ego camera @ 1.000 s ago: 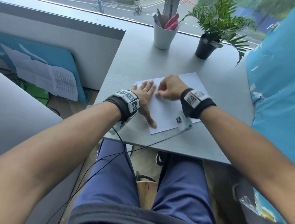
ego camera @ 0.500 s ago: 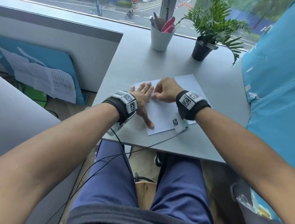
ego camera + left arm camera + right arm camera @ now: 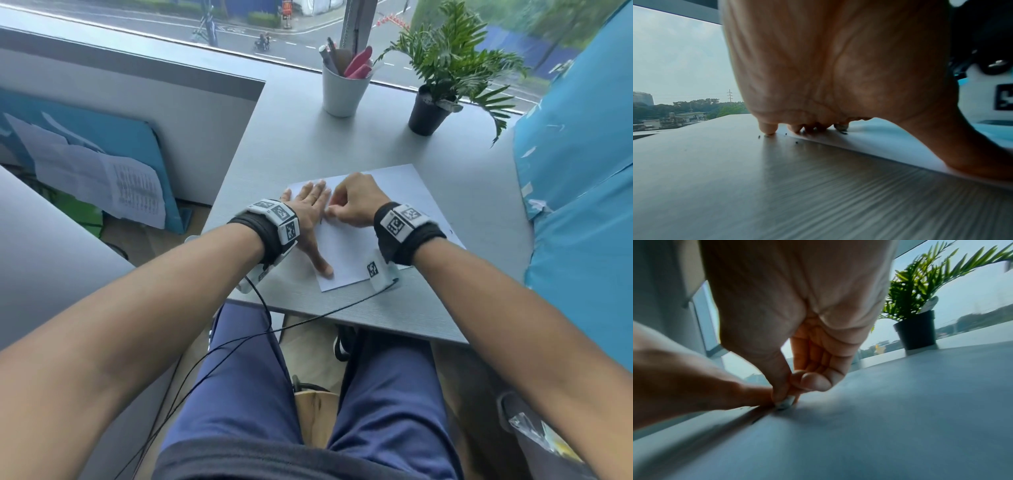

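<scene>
A white sheet of paper (image 3: 346, 246) lies on the grey table (image 3: 342, 144) near its front edge. My left hand (image 3: 310, 212) lies flat on the sheet's left part with fingers straight, pressing it down. My right hand (image 3: 352, 202) sits just right of those fingers. Its thumb and forefinger pinch a small whitish stub (image 3: 786, 402), which looks like an eraser, with its tip on the paper (image 3: 879, 418). In the left wrist view the stub (image 3: 840, 127) shows beyond my fingertips (image 3: 767, 128). A few dark crumbs (image 3: 796, 142) lie by the paper's edge.
A white cup of pens (image 3: 342, 92) and a potted fern (image 3: 428, 109) stand at the table's far edge by the window. A blue covered object (image 3: 582, 171) borders the table on the right, and a grey partition (image 3: 137, 113) on the left. Wrist cables (image 3: 308, 311) hang over the front edge.
My right hand has edged left and now sits closer to the left hand's fingers. The left hand has stayed flat on the sheet.
</scene>
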The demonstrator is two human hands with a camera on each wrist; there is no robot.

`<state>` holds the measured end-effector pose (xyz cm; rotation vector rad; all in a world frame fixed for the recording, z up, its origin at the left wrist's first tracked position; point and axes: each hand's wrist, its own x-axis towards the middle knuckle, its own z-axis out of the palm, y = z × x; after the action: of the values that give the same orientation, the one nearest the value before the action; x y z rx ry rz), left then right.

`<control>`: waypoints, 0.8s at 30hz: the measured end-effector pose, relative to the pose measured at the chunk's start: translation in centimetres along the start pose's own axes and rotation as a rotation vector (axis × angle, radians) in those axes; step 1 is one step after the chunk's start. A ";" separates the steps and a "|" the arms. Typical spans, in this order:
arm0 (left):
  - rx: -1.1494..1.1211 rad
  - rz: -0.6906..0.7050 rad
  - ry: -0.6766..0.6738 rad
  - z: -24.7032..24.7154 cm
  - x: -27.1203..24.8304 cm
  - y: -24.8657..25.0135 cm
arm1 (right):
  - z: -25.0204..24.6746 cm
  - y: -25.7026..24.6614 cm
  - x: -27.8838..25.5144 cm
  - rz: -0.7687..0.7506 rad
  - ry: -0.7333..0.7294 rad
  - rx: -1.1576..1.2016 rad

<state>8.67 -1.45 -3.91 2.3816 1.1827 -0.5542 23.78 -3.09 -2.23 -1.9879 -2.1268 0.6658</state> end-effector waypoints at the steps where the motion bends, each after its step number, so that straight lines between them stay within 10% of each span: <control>1: -0.008 -0.006 0.002 0.0 0.0 0.0 | 0.0 0.0 0.5 0.021 0.030 0.000; 9: 0.000 -0.001 0.029 0.4 0.1 -0.1 | 1.6 -0.2 -5.3 -0.057 -0.086 0.027; 14: -0.022 0.000 0.071 0.8 0.2 -0.3 | -0.8 2.2 -6.9 0.164 0.190 0.038; 21: 0.123 -0.055 0.108 1.1 -0.3 1.9 | -0.6 3.6 -8.0 0.306 0.023 -0.014; 24: 0.206 0.112 0.205 2.3 -1.3 3.4 | -0.1 4.3 -7.9 0.268 0.062 -0.072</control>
<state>10.34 -5.38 -4.44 2.7159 1.1119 -0.4213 28.63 -10.74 -2.47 -2.3254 -1.8932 0.5638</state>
